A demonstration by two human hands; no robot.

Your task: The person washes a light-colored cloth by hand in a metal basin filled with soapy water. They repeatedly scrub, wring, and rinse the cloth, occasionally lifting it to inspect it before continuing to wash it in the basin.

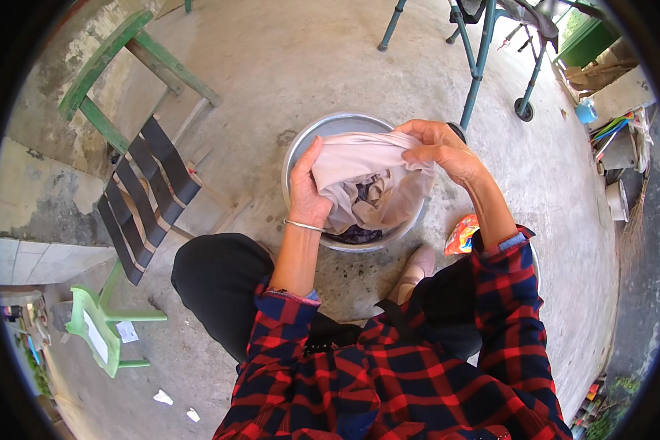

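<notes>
A pale pink cloth garment (359, 158) is stretched between my two hands over a round metal basin (298, 150) on the floor. My left hand (309, 183), with a bangle at the wrist, grips its left edge, the thumb pointing up. On the far right edge, my right hand (444, 150) pinches the fabric between thumb and fingers. The garment hangs in an open loop, its lower folds dropping into the basin. Dark patterned cloth (356, 235) lies in the basin beneath it, mostly covered. What kind of garment the pink one is, I cannot tell.
An orange-red packet (462, 235) lies right of the basin, by my shoe (420, 262). Left stand a strapped seat (150, 198), a green wooden frame (106, 66) and a light green plastic stool (99, 323). A wheeled teal metal frame (480, 59) stands at the far right.
</notes>
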